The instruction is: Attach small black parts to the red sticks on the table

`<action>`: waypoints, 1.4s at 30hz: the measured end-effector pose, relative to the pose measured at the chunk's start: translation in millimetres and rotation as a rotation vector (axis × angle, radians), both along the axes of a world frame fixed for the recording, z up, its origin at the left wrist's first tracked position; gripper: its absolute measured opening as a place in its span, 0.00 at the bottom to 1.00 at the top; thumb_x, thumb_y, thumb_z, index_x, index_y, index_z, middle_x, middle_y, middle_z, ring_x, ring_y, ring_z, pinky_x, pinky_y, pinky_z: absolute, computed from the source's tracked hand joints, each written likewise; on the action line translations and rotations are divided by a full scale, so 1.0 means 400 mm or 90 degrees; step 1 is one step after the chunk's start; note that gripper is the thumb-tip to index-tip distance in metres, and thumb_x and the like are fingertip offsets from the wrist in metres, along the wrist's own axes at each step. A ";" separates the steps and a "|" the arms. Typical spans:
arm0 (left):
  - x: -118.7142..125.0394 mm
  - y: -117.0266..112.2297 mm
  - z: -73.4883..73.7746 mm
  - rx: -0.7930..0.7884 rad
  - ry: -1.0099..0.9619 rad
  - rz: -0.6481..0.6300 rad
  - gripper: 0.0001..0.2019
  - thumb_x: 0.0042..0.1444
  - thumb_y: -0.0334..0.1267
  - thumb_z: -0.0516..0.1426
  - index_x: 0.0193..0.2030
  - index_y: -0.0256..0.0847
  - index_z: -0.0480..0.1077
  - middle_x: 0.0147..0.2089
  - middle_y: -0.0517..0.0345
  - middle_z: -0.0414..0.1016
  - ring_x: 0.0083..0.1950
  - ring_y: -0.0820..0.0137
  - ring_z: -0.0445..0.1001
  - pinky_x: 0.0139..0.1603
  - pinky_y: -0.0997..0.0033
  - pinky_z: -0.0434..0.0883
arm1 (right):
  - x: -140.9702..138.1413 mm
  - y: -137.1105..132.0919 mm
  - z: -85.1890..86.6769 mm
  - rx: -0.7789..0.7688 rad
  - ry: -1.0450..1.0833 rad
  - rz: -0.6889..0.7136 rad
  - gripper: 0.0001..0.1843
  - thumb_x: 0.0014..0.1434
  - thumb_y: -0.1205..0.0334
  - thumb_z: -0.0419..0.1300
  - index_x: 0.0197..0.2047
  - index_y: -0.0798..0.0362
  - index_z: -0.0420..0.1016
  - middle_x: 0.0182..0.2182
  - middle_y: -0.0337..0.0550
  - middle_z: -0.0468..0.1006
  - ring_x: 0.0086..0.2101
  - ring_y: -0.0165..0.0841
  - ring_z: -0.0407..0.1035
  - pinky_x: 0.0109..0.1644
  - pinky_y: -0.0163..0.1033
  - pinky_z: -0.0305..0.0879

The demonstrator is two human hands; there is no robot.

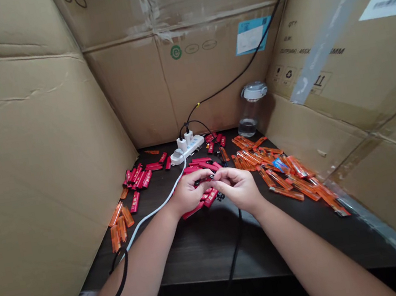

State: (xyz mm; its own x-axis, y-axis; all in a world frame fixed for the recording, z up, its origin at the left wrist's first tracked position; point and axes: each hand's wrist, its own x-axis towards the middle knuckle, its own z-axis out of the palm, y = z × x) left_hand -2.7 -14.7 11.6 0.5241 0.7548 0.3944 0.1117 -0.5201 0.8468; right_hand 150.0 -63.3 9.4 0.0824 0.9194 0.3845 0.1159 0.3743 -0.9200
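Note:
Above the middle of the dark table [200, 249], my left hand [191, 190] and my right hand [238, 186] meet at the fingertips. Both pinch a tiny dark part [212, 176] with a light spot; its exact kind is too small to make out. Beneath and behind the hands lies a pile of flat red pieces [210, 198] with pale print, partly covered by my fingers. Small black bits [220, 196] are scattered just under my right hand.
Orange translucent lighter-like pieces [288, 180] heap at right; more orange ones [121, 227] and red ones [138, 178] lie left. A white power strip [187, 150] with plugged chargers and a clear bottle [246, 119] stand behind. Cables cross the table; cardboard walls [209, 79] enclose it.

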 end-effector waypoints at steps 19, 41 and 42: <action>-0.017 0.056 -0.028 0.130 0.114 0.109 0.11 0.58 0.35 0.54 0.45 0.41 0.75 0.46 0.55 0.77 0.47 0.68 0.74 0.53 0.65 0.69 | 0.011 0.060 -0.042 -0.060 0.273 0.022 0.14 0.45 0.55 0.68 0.30 0.52 0.68 0.25 0.33 0.69 0.22 0.24 0.64 0.26 0.31 0.64; -0.008 0.041 -0.034 0.150 0.169 0.181 0.27 0.53 0.28 0.52 0.61 0.43 0.59 0.50 0.52 0.65 0.49 0.67 0.68 0.53 0.66 0.67 | 0.026 0.090 -0.052 -0.109 0.116 -0.071 0.15 0.45 0.55 0.68 0.34 0.54 0.74 0.31 0.46 0.80 0.33 0.37 0.76 0.43 0.44 0.73; -0.003 0.031 -0.032 0.120 0.140 0.168 0.30 0.51 0.26 0.52 0.63 0.43 0.56 0.52 0.51 0.64 0.51 0.66 0.67 0.53 0.65 0.67 | 0.018 0.078 -0.046 -0.120 0.129 -0.008 0.16 0.45 0.54 0.68 0.35 0.54 0.74 0.29 0.44 0.79 0.30 0.35 0.75 0.39 0.43 0.73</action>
